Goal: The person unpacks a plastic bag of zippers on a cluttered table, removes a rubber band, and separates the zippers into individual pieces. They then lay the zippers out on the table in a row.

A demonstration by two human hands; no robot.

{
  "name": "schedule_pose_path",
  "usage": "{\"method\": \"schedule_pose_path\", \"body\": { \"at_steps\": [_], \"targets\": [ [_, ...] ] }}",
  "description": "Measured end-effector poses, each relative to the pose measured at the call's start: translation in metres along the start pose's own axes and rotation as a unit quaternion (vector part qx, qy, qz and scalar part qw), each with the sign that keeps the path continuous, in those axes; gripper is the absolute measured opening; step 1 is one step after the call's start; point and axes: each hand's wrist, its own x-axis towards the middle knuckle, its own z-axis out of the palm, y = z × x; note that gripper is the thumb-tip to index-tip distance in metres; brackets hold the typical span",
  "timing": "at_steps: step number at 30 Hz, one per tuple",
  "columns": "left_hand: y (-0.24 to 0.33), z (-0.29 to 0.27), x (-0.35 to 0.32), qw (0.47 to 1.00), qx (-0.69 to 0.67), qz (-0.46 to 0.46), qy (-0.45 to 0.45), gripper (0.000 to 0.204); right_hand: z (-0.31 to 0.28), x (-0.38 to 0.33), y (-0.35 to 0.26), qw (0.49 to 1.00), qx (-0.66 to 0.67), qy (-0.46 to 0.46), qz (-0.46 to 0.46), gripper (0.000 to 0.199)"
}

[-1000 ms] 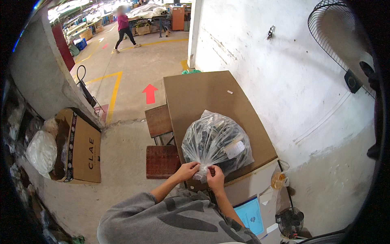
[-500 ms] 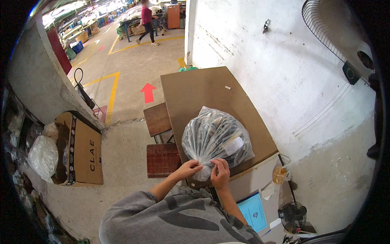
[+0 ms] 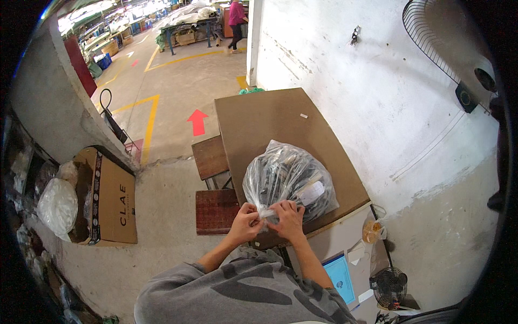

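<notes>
The clear plastic bag [image 3: 288,181] sits on the near end of the brown tabletop [image 3: 264,121], stuffed with dark, shiny pieces that look like straps or cords, plus a pale tag showing through the film. Both hands are bunched up at the bag's neck on the edge closest to the person: the left hand [image 3: 245,221] pinches the gathered film from one side, and the right hand [image 3: 288,218] has its fingers closed on the same twist from the other side.

Judging by how full and rounded it is, the bag probably has some weight to it, but it's floppy, so the load would likely shift and sag if lifted. The film looks thin and slick, easy to stretch or tear under the load. The gathered neck seems like the sensible spot to hold, maybe with a hand under the belly for support.

Left of the tabletop are two wooden stools [image 3: 213,183], and further left an open cardboard box [image 3: 110,197].
</notes>
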Motion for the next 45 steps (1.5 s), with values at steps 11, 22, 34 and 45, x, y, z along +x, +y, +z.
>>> {"method": "schedule_pose_path", "body": {
  "at_steps": [11,22,34,45],
  "targets": [
    [0.012,-0.016,-0.011,0.995,-0.054,-0.078,0.000,0.021,0.041,0.024,-0.019,0.989,-0.059,0.093,0.098,0.040],
    [-0.003,-0.007,-0.006,0.995,0.054,0.082,0.033,0.015,0.015,0.009,-0.027,0.993,0.022,0.043,0.106,0.045],
    [-0.036,0.026,-0.020,0.858,-0.360,-0.361,0.053,0.026,-0.006,-0.021,-0.017,0.998,0.012,0.050,-0.022,0.059],
    [0.026,-0.018,-0.015,0.983,-0.014,-0.164,-0.076,0.035,0.013,0.027,-0.029,0.987,-0.056,0.037,0.148,0.053]
  ]
}}
